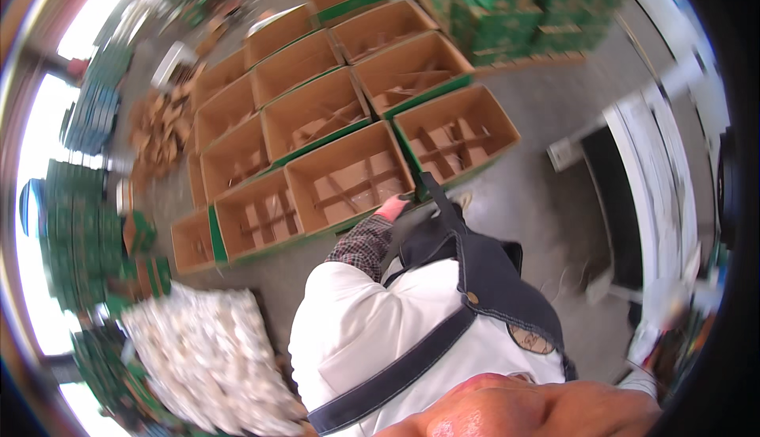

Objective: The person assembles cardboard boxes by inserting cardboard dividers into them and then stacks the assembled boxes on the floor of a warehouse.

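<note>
My left hand (393, 207) rests at the near rim of an open cardboard box (348, 180) — whether it grips, I cannot tell. The box lies just ahead, its dividers inside; my right hand is out of view.

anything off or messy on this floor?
Yes: loose cardboard scraps lie heaped on the floor left of the neat rows of open divider boxes. The one visible hand is at the nearest box's rim.

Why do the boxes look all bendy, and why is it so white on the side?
Head view: the fisheye lens bends the rows of open brown cardboard boxes toward the rim; daylight glares white through the left-edge windows; the stacked green cartons up top are blurred; the corners are black.
</note>
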The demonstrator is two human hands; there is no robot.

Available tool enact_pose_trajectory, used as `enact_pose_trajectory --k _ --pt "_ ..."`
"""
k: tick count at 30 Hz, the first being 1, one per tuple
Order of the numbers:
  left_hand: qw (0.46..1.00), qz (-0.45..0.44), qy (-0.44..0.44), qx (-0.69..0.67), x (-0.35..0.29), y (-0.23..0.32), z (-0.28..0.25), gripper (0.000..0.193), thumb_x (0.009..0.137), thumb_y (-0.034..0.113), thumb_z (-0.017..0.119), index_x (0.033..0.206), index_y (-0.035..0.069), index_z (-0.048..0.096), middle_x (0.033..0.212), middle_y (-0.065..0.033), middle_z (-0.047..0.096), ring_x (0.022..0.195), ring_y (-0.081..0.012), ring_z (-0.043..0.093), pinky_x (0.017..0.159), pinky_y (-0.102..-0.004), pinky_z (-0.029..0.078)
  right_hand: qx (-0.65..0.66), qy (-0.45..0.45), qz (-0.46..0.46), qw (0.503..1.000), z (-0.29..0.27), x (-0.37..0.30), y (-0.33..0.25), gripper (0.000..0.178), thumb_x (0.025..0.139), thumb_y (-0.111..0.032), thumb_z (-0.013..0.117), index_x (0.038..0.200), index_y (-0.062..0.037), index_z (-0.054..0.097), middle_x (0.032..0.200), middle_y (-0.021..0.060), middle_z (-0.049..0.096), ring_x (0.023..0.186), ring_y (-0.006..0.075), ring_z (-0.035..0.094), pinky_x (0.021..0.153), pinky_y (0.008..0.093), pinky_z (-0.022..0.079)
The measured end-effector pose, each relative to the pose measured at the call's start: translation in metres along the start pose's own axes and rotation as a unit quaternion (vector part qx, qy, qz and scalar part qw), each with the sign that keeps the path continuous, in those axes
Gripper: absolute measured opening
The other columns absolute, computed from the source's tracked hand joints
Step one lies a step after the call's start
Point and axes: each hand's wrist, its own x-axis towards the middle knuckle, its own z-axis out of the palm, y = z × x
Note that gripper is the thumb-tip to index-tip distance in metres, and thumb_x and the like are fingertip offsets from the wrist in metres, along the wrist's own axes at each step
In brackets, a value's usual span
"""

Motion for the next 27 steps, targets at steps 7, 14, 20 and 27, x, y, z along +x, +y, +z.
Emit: enact_pose_trajectory --k 7,14,20,27 --pt "0.988 0.109 0.109 -0.008 -0.035 0.012 0.022 0.028 0.077 0.020 0.048 0.097 0.004 0.059 0.096 -0.0194 0.059 0.093 -0.0318 0.056 0.081 -0.0371 0.044 -0.145 -0.162 0.007 0.976 0.050 0.053 -0.048 0.028 0.084 -0.022 0.051 0.104 -0.0038 0.057 0.081 0.0056 0.061 0.068 0.0140 0.056 0.060 0.0259 0.043" --pt "0.976 -0.073 0.202 0.012 -0.202 -0.140 -0.050 0.027 0.076 0.025 0.050 0.084 0.002 0.060 0.086 -0.0195 0.060 0.084 -0.0328 0.056 0.074 -0.0394 0.044 -0.261 -0.331 -0.020 0.907 0.200 0.067 -0.080 0.027 0.083 -0.021 0.052 0.103 -0.0030 0.057 0.083 0.0057 0.062 0.073 0.0144 0.056 0.065 0.0262 0.044" --pt "0.893 -0.066 0.440 -0.067 -0.386 -0.287 -0.103 0.025 0.078 0.025 0.050 0.087 0.004 0.061 0.084 -0.0122 0.062 0.079 -0.0236 0.057 0.073 -0.0341 0.044 -0.341 -0.455 -0.052 0.821 0.400 0.023 -0.073 0.027 0.083 -0.020 0.052 0.102 -0.0023 0.058 0.084 0.0057 0.062 0.077 0.0147 0.057 0.069 0.0264 0.044" --pt "0.770 -0.498 0.382 -0.115 -0.605 -0.436 -0.164 0.038 0.077 0.034 0.046 0.094 0.002 0.060 0.098 -0.0226 0.058 0.094 -0.0355 0.055 0.075 -0.0422 0.044 -0.421 -0.544 -0.149 0.710 0.645 -0.075 -0.074 0.026 0.082 -0.019 0.053 0.100 -0.0015 0.058 0.086 0.0058 0.062 0.081 0.0151 0.057 0.073 0.0267 0.044"
